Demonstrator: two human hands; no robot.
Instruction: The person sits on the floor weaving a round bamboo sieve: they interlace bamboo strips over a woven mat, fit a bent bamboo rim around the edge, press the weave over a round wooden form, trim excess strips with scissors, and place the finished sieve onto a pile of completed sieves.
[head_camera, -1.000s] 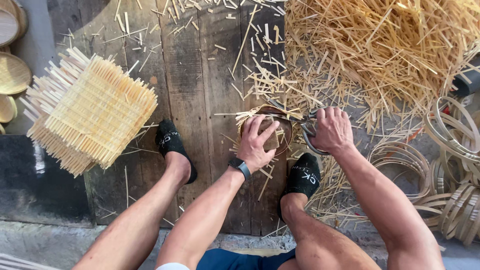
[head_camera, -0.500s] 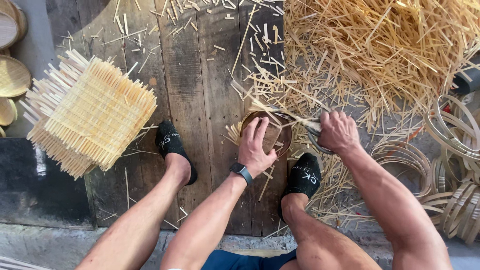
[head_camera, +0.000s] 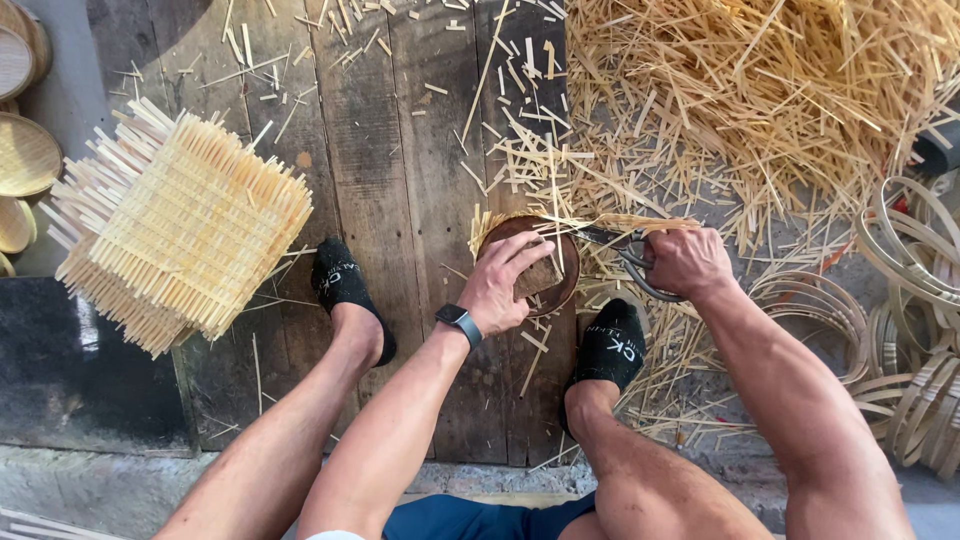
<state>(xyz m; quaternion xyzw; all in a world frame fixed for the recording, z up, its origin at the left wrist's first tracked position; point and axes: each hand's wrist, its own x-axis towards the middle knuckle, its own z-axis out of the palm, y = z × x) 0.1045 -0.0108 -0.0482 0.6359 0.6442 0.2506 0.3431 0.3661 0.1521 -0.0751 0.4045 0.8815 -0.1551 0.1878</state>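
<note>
Open lane: the wooden boards (head_camera: 380, 150) in the upper middle of the frame, only thin offcuts scattered, a hand passes freely there. Left blocked by a stack of woven mats (head_camera: 185, 230), its slat ends sticking out. Far left edge: round woven trays (head_camera: 25, 160). Upper right filled by a loose heap of bamboo strips (head_camera: 760, 90). Right edge crowded with bamboo hoops (head_camera: 910, 260). Centre is tight: left hand (head_camera: 505, 285) on a round brown form (head_camera: 530, 265), right hand (head_camera: 685, 262) gripping scissors (head_camera: 620, 250) just beside it, feet in black socks (head_camera: 345, 285) flanking.
</note>
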